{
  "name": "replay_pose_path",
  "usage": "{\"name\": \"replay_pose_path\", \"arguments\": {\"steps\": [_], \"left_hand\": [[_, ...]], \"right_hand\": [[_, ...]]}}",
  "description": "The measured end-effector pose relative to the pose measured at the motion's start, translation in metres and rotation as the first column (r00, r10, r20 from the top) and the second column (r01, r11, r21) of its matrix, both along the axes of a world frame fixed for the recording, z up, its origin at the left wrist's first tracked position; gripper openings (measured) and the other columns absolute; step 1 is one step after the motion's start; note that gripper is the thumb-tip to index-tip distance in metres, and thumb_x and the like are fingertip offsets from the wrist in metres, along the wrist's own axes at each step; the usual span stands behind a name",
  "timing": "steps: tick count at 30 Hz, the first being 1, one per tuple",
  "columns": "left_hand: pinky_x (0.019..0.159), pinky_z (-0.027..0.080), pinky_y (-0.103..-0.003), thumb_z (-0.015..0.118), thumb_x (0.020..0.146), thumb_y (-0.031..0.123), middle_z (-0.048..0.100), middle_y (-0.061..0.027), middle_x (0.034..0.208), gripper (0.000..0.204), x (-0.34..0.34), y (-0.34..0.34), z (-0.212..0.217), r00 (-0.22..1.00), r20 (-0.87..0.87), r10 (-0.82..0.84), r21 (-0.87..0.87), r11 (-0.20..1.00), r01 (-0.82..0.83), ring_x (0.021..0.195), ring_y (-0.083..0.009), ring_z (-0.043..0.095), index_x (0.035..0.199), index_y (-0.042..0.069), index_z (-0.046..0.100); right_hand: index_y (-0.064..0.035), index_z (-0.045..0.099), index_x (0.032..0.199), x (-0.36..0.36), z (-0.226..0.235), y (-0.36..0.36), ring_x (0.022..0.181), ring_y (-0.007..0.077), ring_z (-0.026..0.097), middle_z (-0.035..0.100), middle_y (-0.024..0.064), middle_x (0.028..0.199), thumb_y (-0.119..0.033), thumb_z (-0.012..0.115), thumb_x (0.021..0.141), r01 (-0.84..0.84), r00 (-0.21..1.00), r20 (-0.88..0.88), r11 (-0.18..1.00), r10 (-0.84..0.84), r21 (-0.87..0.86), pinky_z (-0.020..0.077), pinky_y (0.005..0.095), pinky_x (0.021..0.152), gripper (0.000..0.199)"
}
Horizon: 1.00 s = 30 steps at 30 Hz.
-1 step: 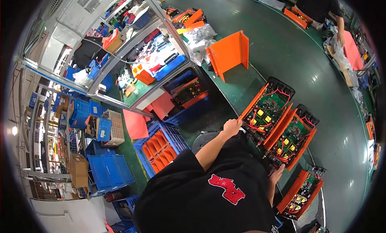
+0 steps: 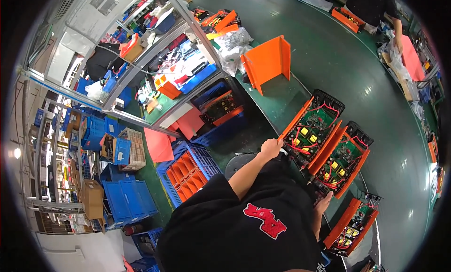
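Left hand: the left hand (image 2: 271, 149), right of centre in the frame, is at the lower left edge of the left unit (image 2: 315, 126), against its orange side; the fingers are curled in, but I cannot tell how firmly they hold it
Right hand: the right hand (image 2: 323, 203), lower right of centre, is at the lower end of the right unit (image 2: 344, 158); its fingers are partly hidden, so I cannot tell whether they grip
Units: the two sit side by side, right of centre; each has a green board, red wires and yellow blocks between orange sides
Third unit: another unit (image 2: 353, 223) lies at lower right, apart from the pair
Bench: the green bench (image 2: 278, 100) carries an upright orange panel (image 2: 264, 66) at upper centre; clear plastic bags (image 2: 231, 51) lie just left of it
Crate: a blue crate (image 2: 206, 160), left of centre, holds orange parts (image 2: 184, 174)
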State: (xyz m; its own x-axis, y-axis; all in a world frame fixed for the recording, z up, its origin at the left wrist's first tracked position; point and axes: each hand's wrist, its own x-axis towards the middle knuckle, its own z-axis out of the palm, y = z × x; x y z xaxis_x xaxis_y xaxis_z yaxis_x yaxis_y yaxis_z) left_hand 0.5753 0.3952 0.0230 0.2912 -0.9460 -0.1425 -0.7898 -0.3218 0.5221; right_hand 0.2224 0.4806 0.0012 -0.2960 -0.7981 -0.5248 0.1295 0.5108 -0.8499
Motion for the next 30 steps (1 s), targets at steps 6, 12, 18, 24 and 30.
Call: {"name": "replay_pose_path", "arguments": {"steps": [6,12,18,24,30], "left_hand": [[0.058,0.048,-0.048,0.043,0.086,0.029,0.060,-0.0199,0.068,0.031,0.003,0.002,-0.008,0.997,0.059,-0.059,-0.042,0.997,0.062,0.065,-0.0390,0.060,0.078,0.003,0.058],[0.064,0.049,-0.049,0.041,0.088,0.038,0.062,-0.0225,0.071,0.048,0.003,0.001,0.005,1.000,0.003,-0.024,-0.023,0.999,0.024,0.070,-0.0408,0.061,0.068,0.000,0.062],[0.060,0.049,-0.049,0.041,0.089,0.035,0.061,-0.0200,0.068,0.039,0.002,0.003,0.020,0.983,0.113,-0.145,-0.037,0.988,0.150,0.066,-0.0397,0.061,0.074,0.004,0.061],[0.061,0.049,-0.048,0.040,0.088,0.036,0.062,-0.0197,0.070,0.042,0.003,0.002,0.007,0.997,0.041,-0.064,-0.002,0.998,0.064,0.068,-0.0396,0.061,0.073,0.003,0.062],[0.065,0.049,-0.048,0.040,0.087,0.039,0.062,-0.0206,0.071,0.048,0.002,0.003,0.008,0.999,0.023,-0.036,0.000,0.999,0.036,0.070,-0.0396,0.061,0.071,0.001,0.063]], "right_hand": [[-0.0010,0.060,0.081,0.001,0.004,-0.002,0.033,0.0077,0.035,0.062,0.0084,0.062,-0.063,0.033,0.089,-0.010,1.000,-0.017,1.000,0.010,-0.010,0.0252,0.0228,0.030,0.068],[-0.0032,0.060,0.079,0.003,0.005,-0.001,0.033,0.0079,0.034,0.062,0.0073,0.062,-0.062,0.032,0.089,0.035,0.999,-0.030,0.999,-0.035,-0.008,0.0260,0.0225,0.032,0.066],[-0.0031,0.059,0.085,-0.002,-0.001,0.000,0.035,0.0109,0.040,0.062,0.0093,0.065,-0.056,0.035,0.091,0.030,0.999,0.023,0.999,-0.030,0.016,0.0297,0.0252,0.033,0.058],[-0.0015,0.057,0.090,-0.004,-0.008,0.000,0.036,0.0124,0.042,0.064,0.0132,0.071,-0.059,0.035,0.090,0.024,1.000,0.019,0.999,-0.024,0.021,0.0316,0.0254,0.035,0.062],[-0.0019,0.058,0.088,0.002,0.008,-0.001,0.037,0.0121,0.043,0.065,0.0116,0.071,-0.060,0.034,0.090,0.002,1.000,-0.024,1.000,-0.002,-0.009,0.0327,0.0260,0.036,0.063]]}}
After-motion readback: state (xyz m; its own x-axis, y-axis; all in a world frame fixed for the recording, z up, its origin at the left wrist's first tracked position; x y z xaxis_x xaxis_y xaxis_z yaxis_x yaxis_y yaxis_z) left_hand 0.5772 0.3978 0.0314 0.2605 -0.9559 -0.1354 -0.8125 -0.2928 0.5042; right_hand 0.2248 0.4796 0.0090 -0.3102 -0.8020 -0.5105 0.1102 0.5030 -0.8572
